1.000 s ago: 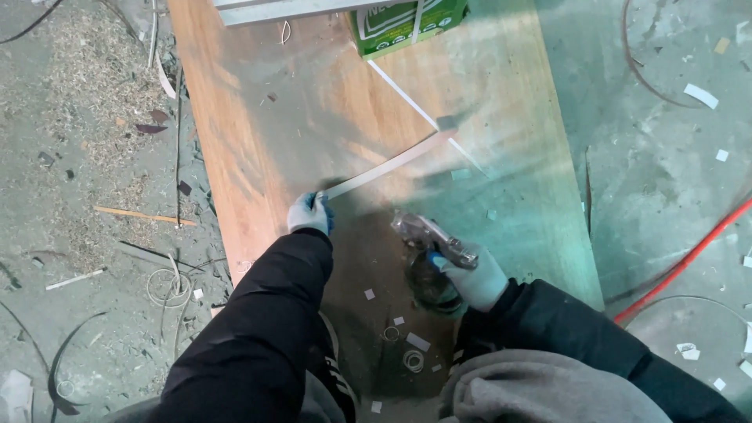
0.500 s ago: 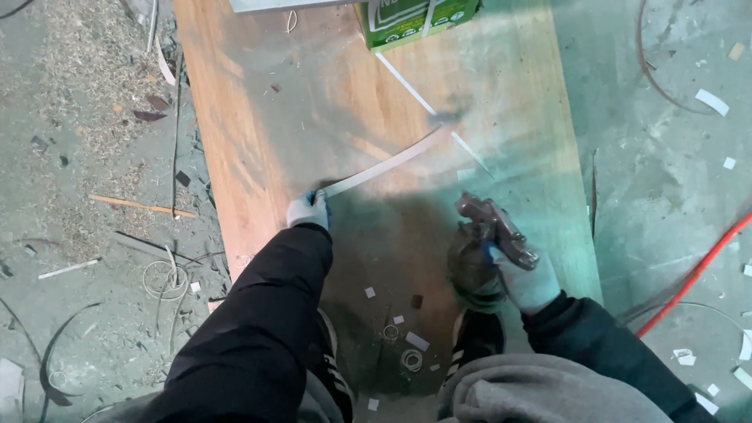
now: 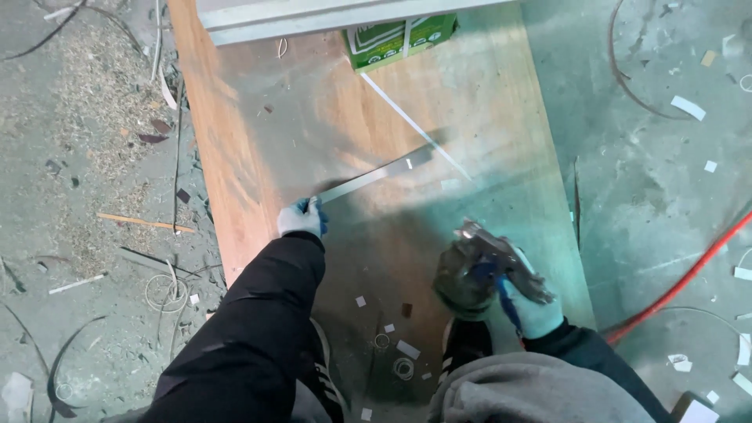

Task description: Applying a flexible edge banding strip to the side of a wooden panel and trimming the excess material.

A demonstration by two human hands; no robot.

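Lying flat on a dusty concrete floor, a long brown wooden board carries the work. The left hand, gloved, has its grip closed on the near end of a thin metal strip that slants across the board. The right hand, also gloved, holds a metal hand tool above the board's near right part. Sawdust, white scraps and a red hose litter the floor; a green box sits at the board's far end.
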